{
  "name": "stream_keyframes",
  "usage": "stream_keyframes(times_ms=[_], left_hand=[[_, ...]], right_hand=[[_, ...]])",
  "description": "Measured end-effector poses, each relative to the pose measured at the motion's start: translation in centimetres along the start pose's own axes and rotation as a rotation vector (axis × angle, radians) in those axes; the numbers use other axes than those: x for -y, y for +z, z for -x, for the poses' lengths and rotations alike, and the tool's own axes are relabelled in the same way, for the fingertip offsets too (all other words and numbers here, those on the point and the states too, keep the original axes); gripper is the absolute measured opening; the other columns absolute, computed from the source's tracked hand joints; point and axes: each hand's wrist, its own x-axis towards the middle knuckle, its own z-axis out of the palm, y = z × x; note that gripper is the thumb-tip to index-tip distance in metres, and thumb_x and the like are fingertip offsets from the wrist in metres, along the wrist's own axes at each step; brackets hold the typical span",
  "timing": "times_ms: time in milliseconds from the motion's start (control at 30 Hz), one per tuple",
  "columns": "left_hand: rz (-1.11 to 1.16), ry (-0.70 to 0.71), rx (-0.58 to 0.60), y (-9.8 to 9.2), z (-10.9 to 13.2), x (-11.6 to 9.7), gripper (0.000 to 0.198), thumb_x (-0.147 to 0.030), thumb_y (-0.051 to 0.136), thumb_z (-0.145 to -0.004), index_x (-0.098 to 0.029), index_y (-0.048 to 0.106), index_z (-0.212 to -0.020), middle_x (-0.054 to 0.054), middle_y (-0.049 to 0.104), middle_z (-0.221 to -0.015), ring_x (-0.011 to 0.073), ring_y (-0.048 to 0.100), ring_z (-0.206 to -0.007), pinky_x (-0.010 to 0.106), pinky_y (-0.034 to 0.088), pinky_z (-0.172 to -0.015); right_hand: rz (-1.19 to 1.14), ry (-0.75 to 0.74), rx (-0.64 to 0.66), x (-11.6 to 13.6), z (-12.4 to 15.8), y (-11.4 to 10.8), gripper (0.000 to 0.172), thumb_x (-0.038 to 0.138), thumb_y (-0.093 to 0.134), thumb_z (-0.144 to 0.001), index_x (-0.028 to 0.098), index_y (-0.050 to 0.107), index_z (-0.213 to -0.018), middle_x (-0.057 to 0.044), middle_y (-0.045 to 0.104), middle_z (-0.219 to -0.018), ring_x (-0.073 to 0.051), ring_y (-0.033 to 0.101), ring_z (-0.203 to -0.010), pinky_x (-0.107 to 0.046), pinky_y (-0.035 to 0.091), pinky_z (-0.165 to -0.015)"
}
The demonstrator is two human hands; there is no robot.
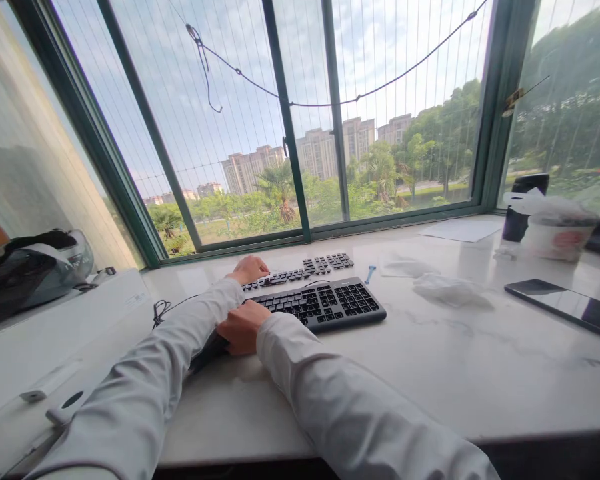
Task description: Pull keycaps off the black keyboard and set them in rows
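Observation:
A black keyboard (325, 303) lies at an angle on the white marbled tabletop; many of its key positions on the right look bare of caps. Behind it, loose black keycaps (325, 263) are laid out in rows. My left hand (250, 269) is closed at the left end of these rows, its fingertips hidden. Nearer to me, my right hand (243, 327) is curled closed over the keyboard's left part. Whatever its fingers grip is out of sight. A small blue plastic tool (370, 274) rests just beyond the keyboard's right end.
Crumpled clear plastic bags (450, 290) and a dark phone (570, 307) lie to the right. Behind them stand a bagged cup (557, 230) and a black object (523, 210). A white box (80, 327) and helmet (55, 263) flank the left. A cable (163, 310) trails beside my left arm.

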Motion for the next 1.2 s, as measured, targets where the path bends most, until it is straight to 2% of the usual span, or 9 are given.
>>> stream_keyframes(times_ms=[167, 367, 467, 600, 867, 1000, 1200], left_hand=[[-0.008, 0.003, 0.016, 0.4, 0.0, 0.1, 0.019, -0.032, 0.065, -0.071, -0.024, 0.079, -0.081, 0.005, 0.075, -0.083, 0.022, 0.067, -0.08, 0.025, 0.046, -0.067], [-0.012, 0.013, 0.029, 0.4, 0.0, 0.2, 0.018, -0.032, 0.067, -0.071, -0.025, 0.079, -0.081, 0.005, 0.075, -0.081, 0.021, 0.067, -0.078, 0.024, 0.045, -0.065], [0.001, 0.027, 0.032, 0.1, -0.2, 0.4, 0.018, -0.035, 0.065, -0.073, -0.025, 0.078, -0.082, 0.004, 0.075, -0.084, 0.0206, 0.067, -0.082, 0.024, 0.045, -0.069], [-0.033, -0.023, -0.014, 0.0, -0.4, 0.5, 0.024, -0.037, 0.059, -0.08, -0.026, 0.077, -0.091, 0.003, 0.074, -0.097, 0.0216, 0.065, -0.092, 0.025, 0.045, -0.078], [-0.04, -0.059, 0.073, 0.3, -0.3, 0.2, 0.024, -0.04, 0.064, -0.075, -0.028, 0.077, -0.092, 0.004, 0.074, -0.097, 0.0214, 0.065, -0.093, 0.023, 0.045, -0.077], [-0.033, -0.057, 0.094, 0.1, -0.3, 0.0, 0.024, -0.04, 0.066, -0.074, -0.028, 0.077, -0.092, 0.003, 0.074, -0.095, 0.0203, 0.065, -0.092, 0.021, 0.045, -0.079], [-0.029, -0.036, 0.104, 0.2, -0.4, 0.2, 0.022, -0.038, 0.065, -0.075, -0.028, 0.077, -0.091, 0.003, 0.074, -0.094, 0.0199, 0.065, -0.089, 0.022, 0.045, -0.076]], right_hand=[[0.023, 0.003, 0.024, 0.0, 0.0, 0.0, 0.029, 0.039, 0.052, -0.078, 0.018, 0.068, -0.09, -0.012, 0.071, -0.091, -0.025, 0.066, -0.078, -0.035, 0.048, -0.065], [0.01, 0.0, 0.009, 0.0, -0.1, 0.1, 0.03, 0.037, 0.052, -0.076, 0.017, 0.069, -0.092, -0.012, 0.071, -0.087, -0.026, 0.066, -0.077, -0.035, 0.047, -0.063], [0.006, -0.005, 0.0, -0.1, -0.1, 0.4, 0.031, 0.037, 0.053, -0.075, 0.017, 0.069, -0.092, -0.012, 0.071, -0.086, -0.027, 0.066, -0.077, -0.035, 0.047, -0.062], [0.017, -0.006, -0.019, -0.1, -0.1, 0.5, 0.029, 0.036, 0.052, -0.075, 0.018, 0.07, -0.088, -0.01, 0.071, -0.084, -0.025, 0.066, -0.075, -0.034, 0.047, -0.061], [0.01, -0.001, -0.04, -0.1, -0.2, 0.6, 0.026, 0.036, 0.058, -0.073, 0.018, 0.071, -0.087, -0.011, 0.072, -0.083, -0.025, 0.066, -0.074, -0.033, 0.047, -0.061], [0.021, 0.016, -0.08, -0.1, -0.3, 1.0, 0.024, 0.036, 0.06, -0.072, 0.02, 0.071, -0.085, -0.01, 0.072, -0.08, -0.027, 0.067, -0.073, -0.035, 0.047, -0.059], [0.023, 0.0, -0.07, -0.2, -0.3, 1.0, 0.027, 0.038, 0.055, -0.074, 0.019, 0.07, -0.087, -0.011, 0.071, -0.081, -0.027, 0.068, -0.073, -0.035, 0.047, -0.059]])
